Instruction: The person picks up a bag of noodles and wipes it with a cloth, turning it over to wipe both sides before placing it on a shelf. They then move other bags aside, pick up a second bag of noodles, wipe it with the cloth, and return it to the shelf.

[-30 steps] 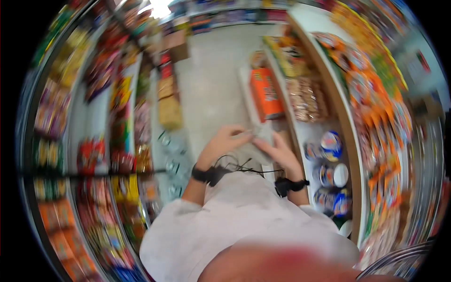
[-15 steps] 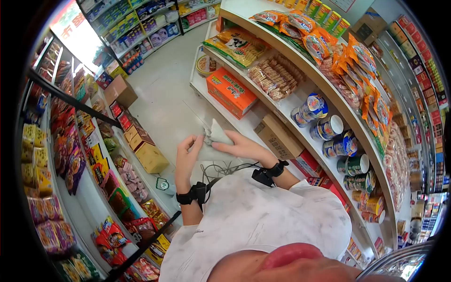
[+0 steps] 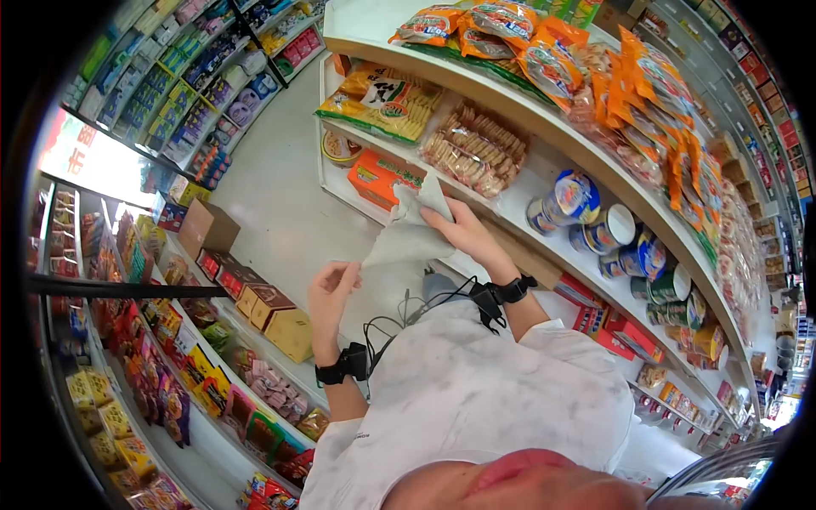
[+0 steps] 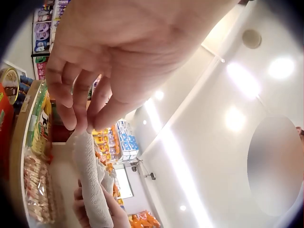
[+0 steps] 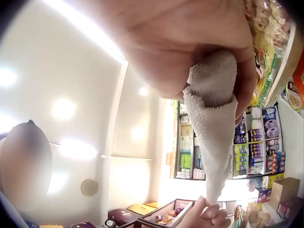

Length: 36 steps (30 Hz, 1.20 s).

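A pale grey-white cloth (image 3: 412, 231) stretches between the two hands in the head view. The left hand (image 3: 331, 297) pinches its pointed lower corner between thumb and fingertips. At the cloth's other end, the right hand (image 3: 472, 238) grips a bunched part, and a loose flap stands up above the fingers. The left wrist view shows the cloth (image 4: 90, 180) as a narrow roll hanging from the left fingertips (image 4: 84, 128). Seen from the right wrist, the folded cloth (image 5: 211, 128) tapers from the right palm down to the left hand (image 5: 206, 216).
On the right, a white shelf (image 3: 374, 42) holds orange snack bags (image 3: 552, 64), wrapped biscuits (image 3: 476, 149) and blue-lidded cups (image 3: 565, 200). Packaged snacks fill the left shelves, with a cardboard box (image 3: 208, 228) beside them. Black cables (image 3: 399, 319) hang between the wrists.
The hands have moved apart with the cloth drawn out between them, the right hand going up and right. The head view has turned, bringing the right shelf closer.
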Motion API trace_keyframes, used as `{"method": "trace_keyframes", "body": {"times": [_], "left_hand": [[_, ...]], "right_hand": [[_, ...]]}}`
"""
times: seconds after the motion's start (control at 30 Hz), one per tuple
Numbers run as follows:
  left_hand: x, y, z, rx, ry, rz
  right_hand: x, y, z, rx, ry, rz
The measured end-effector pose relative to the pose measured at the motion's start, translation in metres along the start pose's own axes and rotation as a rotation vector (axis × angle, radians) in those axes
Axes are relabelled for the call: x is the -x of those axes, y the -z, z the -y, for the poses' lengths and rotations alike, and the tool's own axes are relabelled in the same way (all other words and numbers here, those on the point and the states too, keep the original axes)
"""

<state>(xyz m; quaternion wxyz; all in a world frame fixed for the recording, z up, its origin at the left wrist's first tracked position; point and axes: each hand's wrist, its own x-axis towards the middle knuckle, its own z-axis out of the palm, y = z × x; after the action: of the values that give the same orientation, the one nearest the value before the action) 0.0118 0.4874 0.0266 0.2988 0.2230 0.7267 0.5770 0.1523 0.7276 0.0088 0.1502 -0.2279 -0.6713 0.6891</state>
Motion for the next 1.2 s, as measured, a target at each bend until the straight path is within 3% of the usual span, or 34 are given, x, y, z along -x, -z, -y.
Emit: {"method": "trace_keyframes", "body": {"times": [0.1,0.27,0.37,0.5,0.6,0.67,0.87,0.9,1.0,1.07,1.13,1.2], "left_hand": [[-0.064,-0.008,-0.026,-0.017,-0.037,0.000],[-0.184,-0.037,-0.079,-0.039,-0.146,0.066],[-0.260,-0.076,-0.094,-0.013,-0.231,-0.004],[-0.353,-0.143,-0.115,-0.041,-0.538,0.109],[-0.402,-0.184,-0.128,-0.442,-0.846,-0.001],[-0.427,-0.205,-0.137,-0.625,-1.067,-0.092],[-0.480,-0.222,-0.123,-0.876,-0.951,-0.037],[-0.482,-0.213,-0.127,-0.810,-1.010,-0.011],[-0.485,-0.186,-0.139,-0.464,-0.792,-0.100],[-0.456,-0.152,-0.163,0.056,-0.445,0.028],[-0.448,-0.109,-0.158,0.469,-0.335,0.174],[-0.418,-0.077,-0.159,0.646,-0.350,0.199]], "right_hand": [[-0.043,0.027,0.012,-0.003,0.007,-0.151],[-0.104,0.086,0.040,-0.113,0.340,-0.553],[-0.131,0.117,0.069,0.492,0.743,-0.846],[-0.171,0.133,0.054,0.762,0.614,-0.653],[-0.180,0.134,0.050,1.059,0.584,-0.623],[-0.183,0.136,0.053,1.004,0.551,-0.637],[-0.183,0.133,0.053,1.015,0.527,-0.670],[-0.182,0.132,0.053,1.024,0.528,-0.669],[-0.183,0.132,0.052,1.022,0.529,-0.668],[-0.181,0.131,0.055,1.036,0.497,-0.658],[-0.183,0.126,0.057,1.065,0.481,-0.657],[-0.183,0.123,0.056,1.116,0.473,-0.675]]}}
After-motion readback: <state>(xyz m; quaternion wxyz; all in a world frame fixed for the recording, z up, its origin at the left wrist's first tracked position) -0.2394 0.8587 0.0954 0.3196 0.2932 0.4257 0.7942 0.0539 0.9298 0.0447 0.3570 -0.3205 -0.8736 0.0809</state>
